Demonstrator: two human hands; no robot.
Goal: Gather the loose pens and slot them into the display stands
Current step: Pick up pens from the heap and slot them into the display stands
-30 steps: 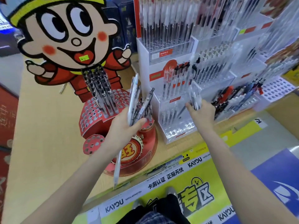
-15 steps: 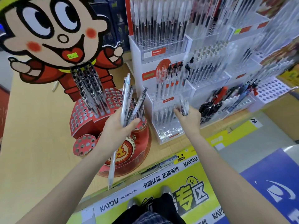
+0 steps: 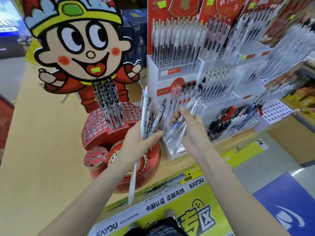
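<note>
While my left hand grips a bundle of pens fanned upward above its fingers, my right hand pinches a few clear pens, slanting across its fingers. Tiered white display stands crowd just beyond; the red round stand sits left, with open bench further left.

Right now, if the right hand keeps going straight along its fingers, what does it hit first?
Probably the clear pens standing in the white tiered stand just beyond the right hand, which holds a pen; depth is unclear.
</note>
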